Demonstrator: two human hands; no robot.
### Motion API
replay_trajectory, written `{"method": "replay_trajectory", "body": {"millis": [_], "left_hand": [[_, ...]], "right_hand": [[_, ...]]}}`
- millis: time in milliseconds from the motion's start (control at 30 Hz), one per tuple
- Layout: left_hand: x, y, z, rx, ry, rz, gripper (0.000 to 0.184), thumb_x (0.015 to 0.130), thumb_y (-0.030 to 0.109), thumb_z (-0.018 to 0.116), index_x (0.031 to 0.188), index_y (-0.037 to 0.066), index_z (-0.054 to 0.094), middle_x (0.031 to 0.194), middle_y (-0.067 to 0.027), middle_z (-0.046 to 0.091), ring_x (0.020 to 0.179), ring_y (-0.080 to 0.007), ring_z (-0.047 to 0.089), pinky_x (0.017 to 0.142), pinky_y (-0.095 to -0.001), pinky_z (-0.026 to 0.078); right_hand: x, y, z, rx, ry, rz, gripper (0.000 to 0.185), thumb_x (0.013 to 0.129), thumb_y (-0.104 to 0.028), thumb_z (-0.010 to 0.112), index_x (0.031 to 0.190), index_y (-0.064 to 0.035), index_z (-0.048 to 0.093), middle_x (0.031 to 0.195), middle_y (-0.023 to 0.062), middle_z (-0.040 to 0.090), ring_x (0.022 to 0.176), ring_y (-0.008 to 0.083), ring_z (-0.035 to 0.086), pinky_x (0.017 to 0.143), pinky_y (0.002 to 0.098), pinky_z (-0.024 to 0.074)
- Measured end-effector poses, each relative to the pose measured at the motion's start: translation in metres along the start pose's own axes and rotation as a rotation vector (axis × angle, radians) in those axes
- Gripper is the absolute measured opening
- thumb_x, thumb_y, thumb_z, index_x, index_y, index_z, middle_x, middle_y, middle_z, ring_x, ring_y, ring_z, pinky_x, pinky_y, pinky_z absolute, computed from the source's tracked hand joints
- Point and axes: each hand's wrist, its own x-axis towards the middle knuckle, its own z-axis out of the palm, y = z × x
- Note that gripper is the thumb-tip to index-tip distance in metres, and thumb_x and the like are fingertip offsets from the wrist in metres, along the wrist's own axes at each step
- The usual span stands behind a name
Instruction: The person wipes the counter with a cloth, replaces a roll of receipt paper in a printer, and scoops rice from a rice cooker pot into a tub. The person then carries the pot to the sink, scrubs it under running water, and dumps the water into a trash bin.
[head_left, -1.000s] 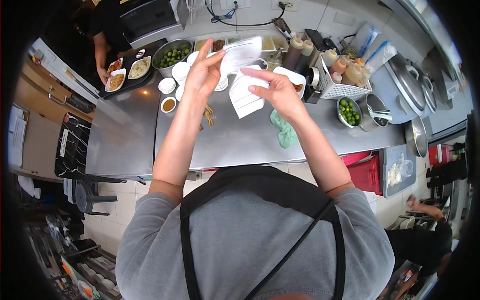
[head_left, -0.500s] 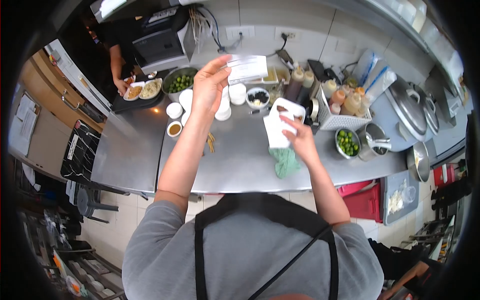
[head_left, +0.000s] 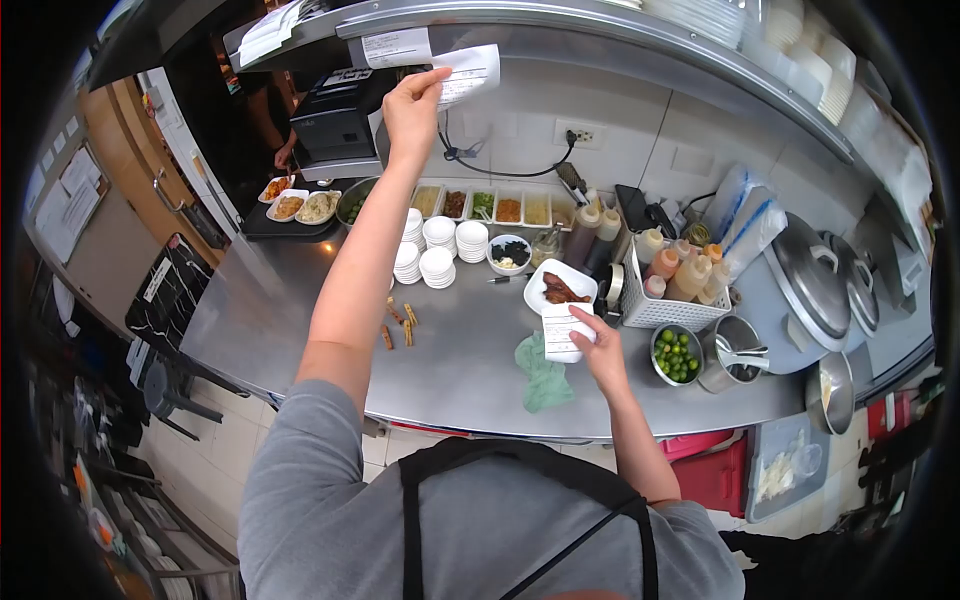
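My left hand [head_left: 412, 112] is raised to the metal shelf rail [head_left: 560, 22], pinching a printed paper slip [head_left: 470, 75]. Another slip [head_left: 396, 48] hangs from the rail just beside it. Lower down, my right hand [head_left: 597, 350] holds a second paper slip [head_left: 563, 333] over the steel counter. Right behind that slip sits a white dish [head_left: 541, 291] with brown meat in it. A green cloth [head_left: 541, 375] lies on the counter, left of my right hand. Wooden clothespins [head_left: 408, 322] lie below the stacked white lids or cups [head_left: 437, 265].
Food trays [head_left: 482, 206] line the wall. To the right are a white basket [head_left: 672, 312] of sauce bottles, a bowl of green limes [head_left: 676, 356] and a metal pot [head_left: 730, 352]. A printer [head_left: 335, 120] stands at the back left, near another person's hand [head_left: 284, 157].
My left hand has risen to the shelf rail with its slip. My right hand has moved right, away from the left, and down with the other slip. The view has tilted upward.
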Motion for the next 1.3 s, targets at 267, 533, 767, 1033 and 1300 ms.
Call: {"method": "replay_trajectory", "body": {"millis": [267,533,767,1033,1300], "left_hand": [[0.040,0.027,0.025,-0.192,0.172,0.138,0.009,0.073,0.001,0.059,0.081,-0.001,0.062,0.075,-0.0052,0.062,0.067,-0.0085,0.057,0.063,-0.0208,0.044],[-0.106,0.030,0.024,-0.089,-0.017,0.091,0.025,0.075,0.008,0.057,0.099,0.003,0.055,0.098,-0.0104,0.054,0.092,-0.0231,0.053,0.081,-0.0309,0.040],[-0.265,0.066,0.004,-0.677,-1.409,-0.997,0.037,0.077,0.013,0.062,0.111,0.003,0.052,0.093,-0.0073,0.059,0.085,-0.0126,0.056,0.072,-0.0245,0.044],[-0.331,0.101,-0.004,-0.576,-1.456,-0.792,0.013,0.069,-0.005,0.065,0.076,0.001,0.055,0.069,-0.0013,0.056,0.064,-0.0065,0.052,0.057,-0.0184,0.041],[-0.389,0.152,0.022,-0.899,-1.485,-0.878,0.015,0.069,-0.007,0.063,0.076,0.002,0.054,0.070,-0.0025,0.057,0.063,-0.0063,0.053,0.058,-0.0180,0.041]], "right_hand": [[-0.023,-0.006,-0.021,-0.073,0.121,-0.010,0.026,0.075,0.003,0.057,0.101,-0.0005,0.060,0.090,0.0077,0.056,0.085,0.0129,0.053,0.076,0.0218,0.0405],[-0.089,-0.020,-0.034,-0.057,0.368,0.003,0.038,0.077,0.010,0.048,0.113,0.0007,0.052,0.106,0.0098,0.048,0.092,0.0139,0.050,0.079,0.0200,0.0379],[-0.137,-0.097,0.026,-0.370,0.091,0.145,0.034,0.073,0.004,0.055,0.105,-0.0087,0.059,0.087,0.0067,0.058,0.073,0.0136,0.053,0.062,0.0233,0.0403],[-0.228,-0.088,0.036,-0.692,0.459,-0.116,0.019,0.067,0.006,0.055,0.084,0.0004,0.063,0.088,0.0126,0.061,0.079,0.0282,0.059,0.068,0.0345,0.0464],[-0.370,-0.154,-0.006,-0.856,0.704,0.130,0.039,0.064,0.013,0.050,0.098,-0.0033,0.060,0.100,0.0092,0.058,0.077,0.0231,0.060,0.064,0.0289,0.0498]]}}
